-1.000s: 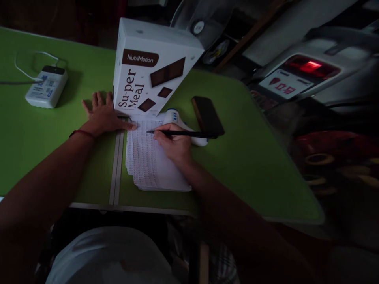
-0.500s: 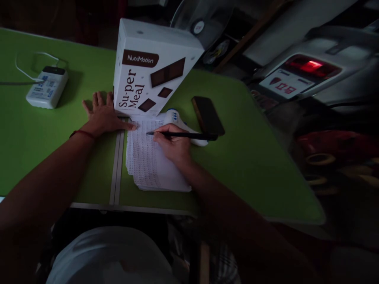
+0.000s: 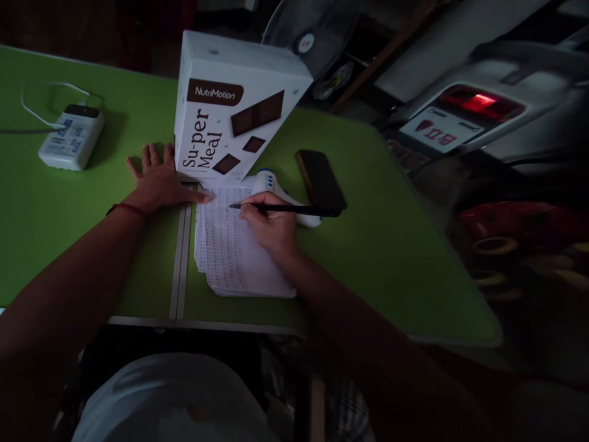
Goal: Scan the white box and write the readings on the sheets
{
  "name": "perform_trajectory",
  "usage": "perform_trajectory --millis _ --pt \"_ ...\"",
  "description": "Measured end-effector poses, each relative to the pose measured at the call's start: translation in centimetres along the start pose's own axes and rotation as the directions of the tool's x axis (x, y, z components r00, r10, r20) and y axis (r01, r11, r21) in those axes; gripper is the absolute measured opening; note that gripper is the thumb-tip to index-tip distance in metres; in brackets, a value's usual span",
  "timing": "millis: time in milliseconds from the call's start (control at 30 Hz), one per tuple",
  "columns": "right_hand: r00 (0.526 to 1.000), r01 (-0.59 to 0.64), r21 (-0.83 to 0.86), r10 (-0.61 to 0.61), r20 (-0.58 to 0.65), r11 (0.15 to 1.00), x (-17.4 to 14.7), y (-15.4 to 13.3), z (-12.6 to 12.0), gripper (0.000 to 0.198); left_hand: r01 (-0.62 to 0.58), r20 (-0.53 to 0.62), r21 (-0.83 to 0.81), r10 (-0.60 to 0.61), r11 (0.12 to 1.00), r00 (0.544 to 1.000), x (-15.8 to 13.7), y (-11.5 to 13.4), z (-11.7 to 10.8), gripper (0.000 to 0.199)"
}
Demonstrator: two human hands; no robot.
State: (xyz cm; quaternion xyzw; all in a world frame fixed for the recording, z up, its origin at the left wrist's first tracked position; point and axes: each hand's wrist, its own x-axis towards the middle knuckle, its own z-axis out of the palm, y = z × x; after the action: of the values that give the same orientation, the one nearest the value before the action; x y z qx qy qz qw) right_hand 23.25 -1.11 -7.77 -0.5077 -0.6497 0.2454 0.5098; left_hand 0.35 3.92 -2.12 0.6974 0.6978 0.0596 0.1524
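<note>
My right hand (image 3: 272, 226) is closed around a black pen (image 3: 304, 210), its tip at the writing on a stack of paper sheets (image 3: 262, 270). Rows of small handwriting fill the left part of the top sheet; its right part is blank. My left hand (image 3: 159, 181) lies flat with fingers spread, the thumb reaching onto the upper left edge of the paper. Right beside those fingers stands a white box (image 3: 221, 129) printed "NutriMotion Su-per Meal". Partly behind my right hand lies a white device with blue marks (image 3: 265, 180).
On the green table (image 3: 391, 258) a dark phone (image 3: 321, 179) lies right of the white device. A white power bank-like block (image 3: 72, 138) with cables sits far left. A fan (image 3: 308, 43) and a grey appliance with a red light (image 3: 478, 101) stand beyond the table.
The pen's back end has swung slightly to the right, while its tip stays at nearly the same spot on the sheet. My left hand rests as before; the whole view shifts slightly.
</note>
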Motion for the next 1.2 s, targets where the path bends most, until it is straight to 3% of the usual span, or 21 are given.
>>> perform_trajectory --millis 267,433,767,1200 --pt "0.997 0.072 0.012 -0.072 -0.014 0.997 0.21 -0.58 -0.08 0.007 0.0 -0.012 -0.012 0.0 1.0 1.0 0.17 -0.2 0.2 0.16" --pt "1.0 0.004 0.017 -0.003 -0.025 1.0 0.13 -0.48 0.07 0.008 -0.001 -0.018 -0.022 0.001 1.0 1.0 0.31 -0.34 0.33 0.162" --pt "0.999 0.011 0.046 -0.009 -0.045 0.999 0.07 -0.14 -0.04 0.01 -0.005 -0.018 -0.025 0.004 1.0 1.0 0.26 -0.33 0.26 0.16" --pt "0.999 0.022 0.085 -0.024 0.022 0.996 -0.07 -0.56 -0.05 0.009 0.001 -0.01 -0.008 -0.001 1.0 1.0 0.26 -0.26 0.24 0.161"
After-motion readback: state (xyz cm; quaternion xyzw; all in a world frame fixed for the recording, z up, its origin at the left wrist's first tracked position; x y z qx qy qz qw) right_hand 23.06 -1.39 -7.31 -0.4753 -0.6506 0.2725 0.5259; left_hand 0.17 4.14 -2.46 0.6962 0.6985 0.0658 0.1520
